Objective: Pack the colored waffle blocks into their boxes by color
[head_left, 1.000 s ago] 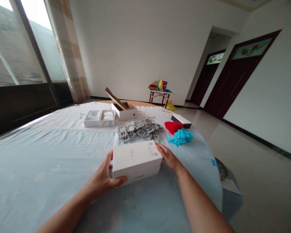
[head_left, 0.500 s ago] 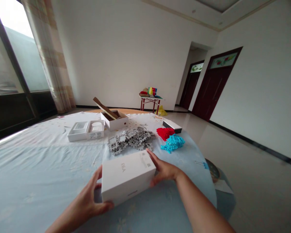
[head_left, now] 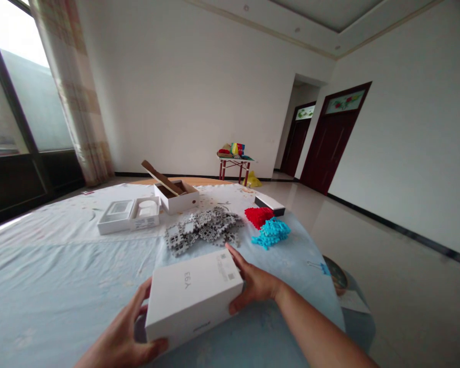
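Note:
A white phone box (head_left: 193,296) marked Y93 is held just above the pale blue tablecloth (head_left: 53,276), tilted toward me. My left hand (head_left: 128,335) grips its near left corner, thumb under the front edge. My right hand (head_left: 253,281) clasps its right end, fingers along the side. Both hands are closed on the box.
Beyond the box lie a heap of grey puzzle pieces (head_left: 203,230), a red pile (head_left: 258,215) and a cyan pile (head_left: 272,232). Further back are an open white tray box (head_left: 128,215), an open box with a brown lid (head_left: 176,194) and a flat dark-edged box (head_left: 270,203). The table edge drops off at right.
Both hands have drawn the white box nearer to me and turned it, lifting its near end. The camera has tipped upward, so the table appears lower.

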`<state>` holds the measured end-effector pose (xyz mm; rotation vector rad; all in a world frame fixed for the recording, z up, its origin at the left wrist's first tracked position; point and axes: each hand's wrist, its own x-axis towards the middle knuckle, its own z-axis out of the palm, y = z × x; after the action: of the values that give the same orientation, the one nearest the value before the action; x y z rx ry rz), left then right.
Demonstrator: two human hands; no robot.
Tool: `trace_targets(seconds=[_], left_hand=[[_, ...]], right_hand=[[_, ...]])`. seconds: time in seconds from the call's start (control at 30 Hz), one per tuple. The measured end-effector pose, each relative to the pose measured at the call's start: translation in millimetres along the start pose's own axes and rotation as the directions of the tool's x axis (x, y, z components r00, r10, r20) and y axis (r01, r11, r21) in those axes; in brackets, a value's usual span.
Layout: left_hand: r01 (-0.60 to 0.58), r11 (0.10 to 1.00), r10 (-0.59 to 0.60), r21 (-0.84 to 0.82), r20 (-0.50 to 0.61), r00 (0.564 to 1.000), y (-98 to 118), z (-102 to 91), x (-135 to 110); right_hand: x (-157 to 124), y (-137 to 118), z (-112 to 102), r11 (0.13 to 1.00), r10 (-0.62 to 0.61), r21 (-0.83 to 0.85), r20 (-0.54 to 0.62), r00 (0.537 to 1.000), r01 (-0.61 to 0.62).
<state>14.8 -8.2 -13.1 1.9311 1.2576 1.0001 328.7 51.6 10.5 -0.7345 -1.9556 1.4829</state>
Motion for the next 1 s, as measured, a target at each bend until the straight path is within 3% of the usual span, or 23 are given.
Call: trace_targets(seconds=[0.27, 0.53, 0.73, 0.87, 1.0], left_hand=[[-0.008, 1.0, 0.009, -0.015, 0.012, 1.0, -2.0, -2.3, 0.3], [-0.042, 0.999, 0.042, 0.013, 0.055, 0.998, 5.1, -8.3, 2.0], [-0.061, 0.998, 0.06, -0.022, -0.016, 0.998, -15.7, -2.4, -0.6], [-0.068, 0.993, 0.063, -0.095, -0.059, 0.996, -35.2, 3.3, -0.8], [-0.031, 0.993, 0.022, -0.115, -0.085, 0.996, -41.1, 8.5, 0.2]], right_hand=[[-1.0, -1.8, 4.3, 1.0, -0.027, 0.003, 0.013, 1.0, 0.027], [-7.9, -5.5, 9.0, 1.0, 0.019, 0.023, -0.064, 0.998, -0.017], [-8.6, -14.6, 7.0, 0.999, -0.014, -0.039, -0.093, 0.996, 0.01], [-7.6, -29.0, -6.2, 0.999, 0.0, -0.037, -0.139, 0.99, -0.005], [3.6, -44.9, -40.0, 0.999, -0.025, -0.042, -0.292, 0.956, 0.013]])
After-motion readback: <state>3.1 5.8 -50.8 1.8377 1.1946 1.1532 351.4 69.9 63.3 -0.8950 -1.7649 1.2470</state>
